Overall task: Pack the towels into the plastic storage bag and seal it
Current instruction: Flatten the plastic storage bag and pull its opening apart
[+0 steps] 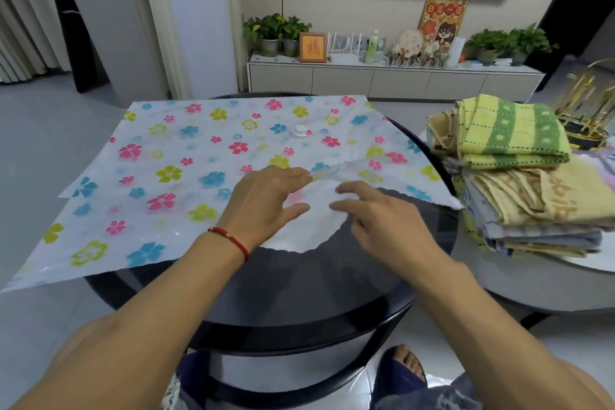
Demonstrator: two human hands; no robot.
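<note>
A flower-printed plastic storage bag lies flat across a round black table, with a white valve cap near its far side. My left hand rests on the bag's near edge with its fingers spread. My right hand hovers beside it over the same edge, fingers apart and slightly blurred; I cannot tell whether either hand pinches the plastic. A stack of folded towels, yellow-green on top, stands on a second table to the right.
A grey round side table carries the towel stack, with a gold wire rack behind it. A low white cabinet with plants and ornaments runs along the far wall. My foot in a slipper shows below the table.
</note>
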